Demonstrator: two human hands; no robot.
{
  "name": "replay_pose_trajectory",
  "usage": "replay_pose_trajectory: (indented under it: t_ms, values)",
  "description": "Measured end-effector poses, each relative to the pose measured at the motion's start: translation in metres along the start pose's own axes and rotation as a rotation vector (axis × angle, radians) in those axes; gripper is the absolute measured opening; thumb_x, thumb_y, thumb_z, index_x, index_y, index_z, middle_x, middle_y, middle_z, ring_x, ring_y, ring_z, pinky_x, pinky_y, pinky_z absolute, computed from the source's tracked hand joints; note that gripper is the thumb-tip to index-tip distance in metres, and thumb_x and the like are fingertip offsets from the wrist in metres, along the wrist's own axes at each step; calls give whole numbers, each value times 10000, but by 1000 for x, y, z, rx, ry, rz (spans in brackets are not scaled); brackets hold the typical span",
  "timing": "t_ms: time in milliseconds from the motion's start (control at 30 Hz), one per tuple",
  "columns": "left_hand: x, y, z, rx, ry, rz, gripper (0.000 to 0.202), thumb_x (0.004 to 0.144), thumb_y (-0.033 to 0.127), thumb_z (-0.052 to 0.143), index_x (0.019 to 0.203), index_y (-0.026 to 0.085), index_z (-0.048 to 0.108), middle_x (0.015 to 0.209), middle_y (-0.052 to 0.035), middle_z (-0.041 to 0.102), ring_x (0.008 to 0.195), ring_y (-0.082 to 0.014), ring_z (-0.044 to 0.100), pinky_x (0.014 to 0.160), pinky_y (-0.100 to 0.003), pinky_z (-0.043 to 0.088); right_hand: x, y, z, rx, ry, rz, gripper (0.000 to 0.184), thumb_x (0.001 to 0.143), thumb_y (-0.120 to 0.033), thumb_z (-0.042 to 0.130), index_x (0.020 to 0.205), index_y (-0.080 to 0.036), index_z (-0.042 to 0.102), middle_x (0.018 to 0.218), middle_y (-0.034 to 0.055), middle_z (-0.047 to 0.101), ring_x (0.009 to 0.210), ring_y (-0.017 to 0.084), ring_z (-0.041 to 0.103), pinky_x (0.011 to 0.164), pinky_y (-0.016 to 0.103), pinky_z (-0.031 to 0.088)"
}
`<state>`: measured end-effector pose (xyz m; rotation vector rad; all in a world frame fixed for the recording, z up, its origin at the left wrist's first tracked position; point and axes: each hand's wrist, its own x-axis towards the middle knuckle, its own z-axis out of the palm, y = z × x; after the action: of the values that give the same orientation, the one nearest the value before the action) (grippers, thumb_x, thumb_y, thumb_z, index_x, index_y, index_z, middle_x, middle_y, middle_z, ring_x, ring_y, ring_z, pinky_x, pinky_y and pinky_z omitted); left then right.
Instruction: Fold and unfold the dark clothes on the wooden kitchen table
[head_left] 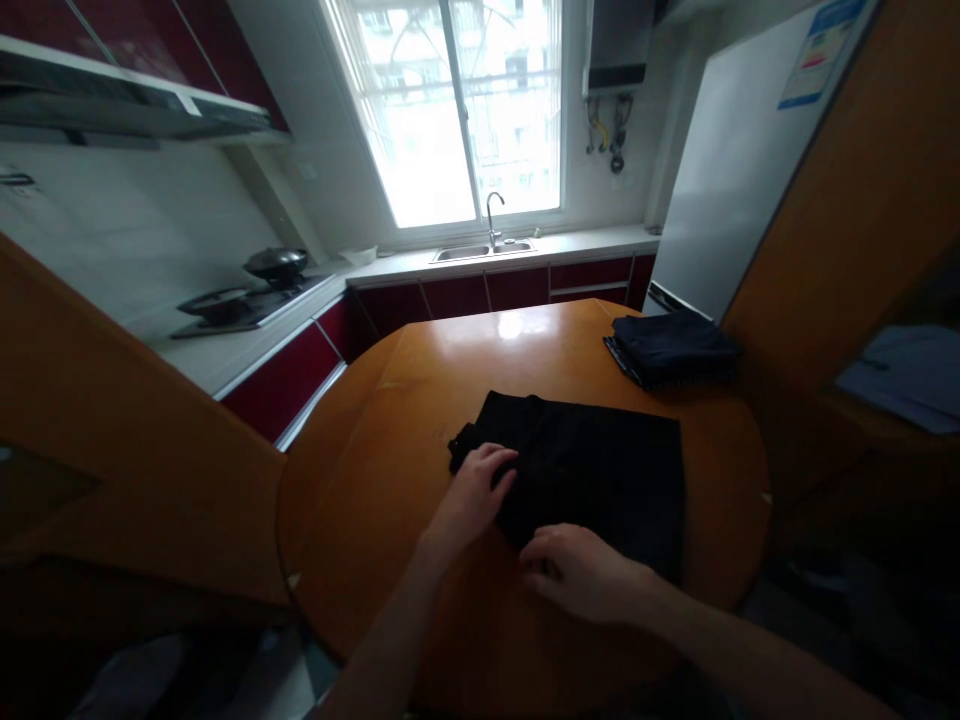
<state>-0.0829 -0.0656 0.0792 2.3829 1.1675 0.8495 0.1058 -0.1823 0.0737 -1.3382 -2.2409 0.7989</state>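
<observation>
Both hands are lying on a black garment (592, 470) spread on a round wooden table (420, 400). The left hand (476, 490) is resting palm down on the cloth's left end, fingers curled over a bunched edge; whether it is pinching the fabric or only pressing on it cannot be told. The right hand (581, 572) is sitting at the near edge of the garment, fingers bent inward toward the cloth and touching its hem, but the view is too dark to say whether they are closing on it or simply lying there.

The garment is lying flat near the middle of the table, stretching from the left hand toward the right side. Its left end is narrower and slightly rumpled, while its right end is forming a straight edge.

Well apart from it, at the far right of the table, a folded dark cloth (671, 347) is sitting in a neat stack.

Beyond the table a counter is running along the wall, with a sink (484, 250) under a bright window (457, 100) and a wok (276, 263) on a stove at the left. A white fridge (720, 170) is standing at the right.
</observation>
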Motion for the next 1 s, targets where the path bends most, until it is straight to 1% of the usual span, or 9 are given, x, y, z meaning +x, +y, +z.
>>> replay_pose_trajectory:
  t_ms: [67, 200, 267, 367, 467, 533, 733, 833, 1000]
  values:
    - [-22, 5, 16, 16, -74, 0, 313, 900, 249, 648, 1209, 277, 693, 1286, -58, 630, 1206, -259, 569, 1063, -410, 476, 3, 11, -14, 81, 80, 24, 218, 901, -199, 593, 1023, -274, 758, 932, 7, 739, 804, 180, 684, 738, 260, 482]
    - [-43, 5, 29, 86, -72, -82, 575, 846, 184, 691, 1397, 295, 568, 1318, -81, 580, 1213, -291, 522, 1078, -463, 450, 22, 63, -48, -81, 317, 217, 199, 913, -176, 589, 1031, -199, 748, 1023, 78, 711, 945, 217, 660, 852, 302, 483]
    - [-44, 5, 28, 128, -106, -124, 569, 836, 134, 676, 1375, 282, 571, 1243, -79, 598, 1121, -277, 544, 1031, -444, 472, 32, 89, -58, -187, 293, 295, 218, 875, -191, 668, 1080, -162, 737, 1093, 125, 686, 1025, 250, 637, 901, 327, 475]
    - [-40, 3, 25, 172, -166, -126, 358, 854, 75, 617, 1162, 255, 638, 1103, -48, 624, 1007, -235, 559, 936, -371, 492, 40, 108, -60, -145, 104, 304, 223, 885, -250, 683, 1080, -156, 734, 1029, 119, 703, 935, 244, 657, 827, 321, 495]
    - [-27, -10, 19, 255, -163, -106, 235, 887, 59, 557, 1015, 242, 629, 1016, -37, 624, 965, -217, 561, 871, -329, 479, 44, 103, -51, 8, -41, 212, 222, 938, -232, 577, 1081, -184, 740, 925, 66, 733, 826, 209, 676, 778, 305, 505]
    - [-12, -32, 9, 359, -120, -139, 226, 899, 63, 532, 997, 242, 631, 1024, -51, 623, 981, -228, 561, 874, -338, 466, 46, 93, -41, 92, -58, 104, 309, 949, -249, 552, 1210, -189, 708, 1053, 73, 737, 936, 216, 684, 865, 317, 508]
    - [22, -105, -42, 509, 172, -533, 269, 957, 109, 420, 1079, 204, 641, 1124, -126, 607, 1054, -271, 582, 915, -381, 463, 57, 66, -19, 32, -78, -90, 375, 973, -320, 540, 1286, -165, 676, 1254, 124, 649, 1173, 250, 592, 1043, 350, 446]
    - [9, -101, -45, 490, 248, -501, 255, 982, 265, 497, 1192, 182, 617, 1239, -144, 580, 1142, -292, 563, 973, -402, 455, 68, 62, -15, -140, -6, -36, 359, 967, -277, 546, 1286, -162, 664, 1253, 131, 620, 1142, 253, 575, 1016, 352, 453]
    - [-15, -64, -2, 478, 88, -364, 553, 864, 505, 683, 1321, 212, 573, 1355, -145, 548, 1267, -336, 501, 996, -438, 452, 97, 60, -11, -374, 53, 7, 354, 954, -263, 575, 1291, -174, 636, 1258, 144, 580, 1149, 277, 541, 971, 356, 450]
